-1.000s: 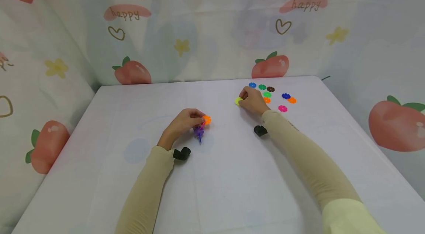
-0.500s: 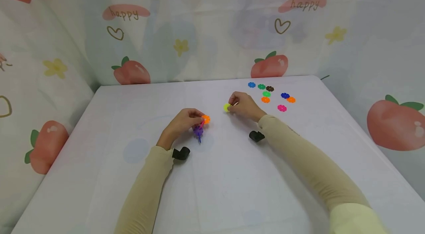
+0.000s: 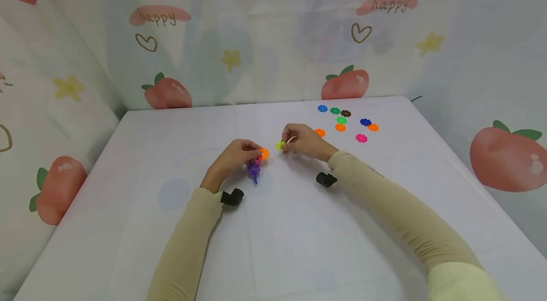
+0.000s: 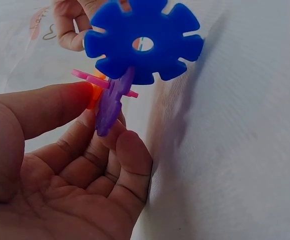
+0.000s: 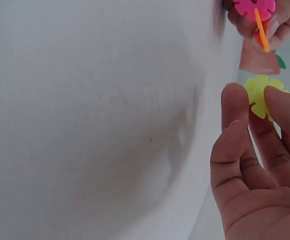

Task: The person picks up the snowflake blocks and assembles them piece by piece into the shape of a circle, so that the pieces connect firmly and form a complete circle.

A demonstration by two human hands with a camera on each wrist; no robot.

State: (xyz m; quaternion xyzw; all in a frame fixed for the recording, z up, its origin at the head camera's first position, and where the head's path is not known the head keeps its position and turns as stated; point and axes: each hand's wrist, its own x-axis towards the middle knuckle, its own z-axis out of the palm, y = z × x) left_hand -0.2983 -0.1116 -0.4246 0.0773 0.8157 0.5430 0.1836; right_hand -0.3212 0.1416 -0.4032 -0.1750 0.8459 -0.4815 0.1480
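My left hand grips a small cluster of slotted snowflake discs between thumb and fingers. In the left wrist view a blue disc sits at one end, joined to a purple disc. A pink disc crosses the purple one. An orange disc sticks out toward the right, its inner side covered by the left fingers. Thumb and fingertips of my right hand pinch a yellow snowflake disc, a short gap to the right of the orange one.
Several loose discs lie at the table's back right, among them a brown disc, a pink disc and a dark blue disc. An orange disc lies just behind the right hand. A printed cloth hangs behind the table.
My right hand has carried the yellow disc left and nearer, toward the cluster. An orange disc on the table now shows behind it. The left hand has stayed nearly still.
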